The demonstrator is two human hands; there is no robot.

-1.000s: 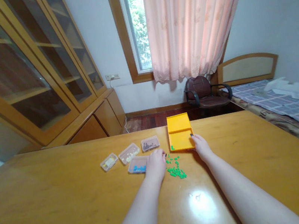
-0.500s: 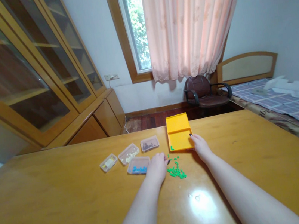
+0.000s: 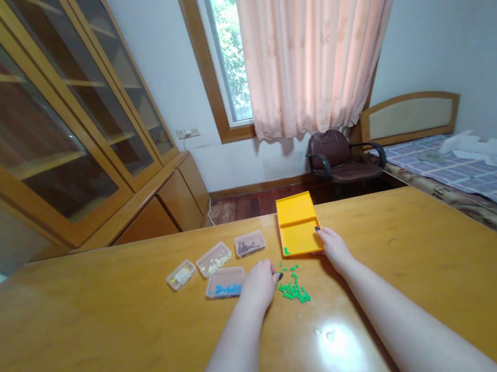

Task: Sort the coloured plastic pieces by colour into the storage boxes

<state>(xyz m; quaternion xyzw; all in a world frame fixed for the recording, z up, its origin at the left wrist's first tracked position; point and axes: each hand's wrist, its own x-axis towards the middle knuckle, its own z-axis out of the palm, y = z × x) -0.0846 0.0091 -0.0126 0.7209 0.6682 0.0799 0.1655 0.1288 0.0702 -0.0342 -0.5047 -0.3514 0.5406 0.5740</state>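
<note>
Head view — right hand [image 3: 333, 246] fingers grip yellow tray [image 3: 297, 228], one green piece [image 3: 286, 250] inside; left hand [image 3: 259, 282] fingers curled.

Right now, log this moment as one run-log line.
left hand: at green pieces | right hand: on yellow tray near edge | four clear boxes left | wooden table

Four clear boxes [image 3: 225, 281], one yellow tray [image 3: 298, 224], one green-piece pile [image 3: 293, 286].

- One head-worn view looked forward and down across the wooden table [image 3: 111, 333] — toward the window [image 3: 228, 44].
- Both forearms entered near the bottom edge, close up.
</note>
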